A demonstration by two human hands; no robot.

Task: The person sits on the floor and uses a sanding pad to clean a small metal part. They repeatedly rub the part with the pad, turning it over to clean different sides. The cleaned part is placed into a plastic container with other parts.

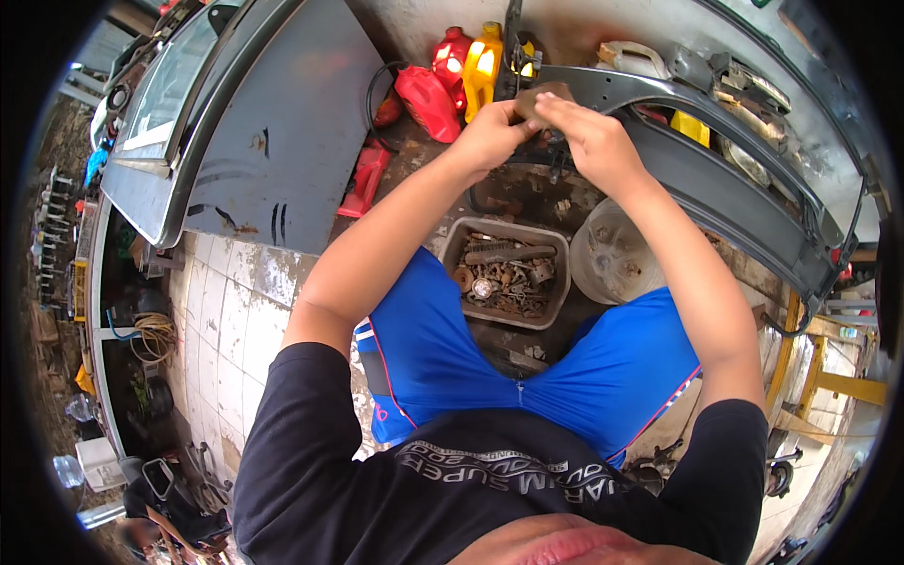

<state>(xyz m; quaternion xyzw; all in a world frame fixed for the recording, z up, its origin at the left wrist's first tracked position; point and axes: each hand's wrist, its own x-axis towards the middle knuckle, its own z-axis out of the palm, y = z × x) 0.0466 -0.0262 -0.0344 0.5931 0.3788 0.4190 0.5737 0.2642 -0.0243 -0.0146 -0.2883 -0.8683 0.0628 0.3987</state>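
Observation:
My two hands meet far in front of me, over the dark metal frame of a car body part (621,89). Pinched in my left hand (490,139) is a small brown piece, like a folded sheet (554,92); its exact kind does not show. My right hand (600,139) has its fingers stretched together over the same brown piece, pressing on it. Between my knees stands a grey plastic tub (563,292) of rusty bolts, nuts and loose metal parts. Right of it is a cloudy round plastic bucket (612,250).
A large grey car door (292,113) leans at the left. Red and yellow plastic bottles (482,71) stand against the far wall, with a red container (365,179) lower down. Coiled hose (153,337) hangs at far left, and a yellow stand (815,377) is at right.

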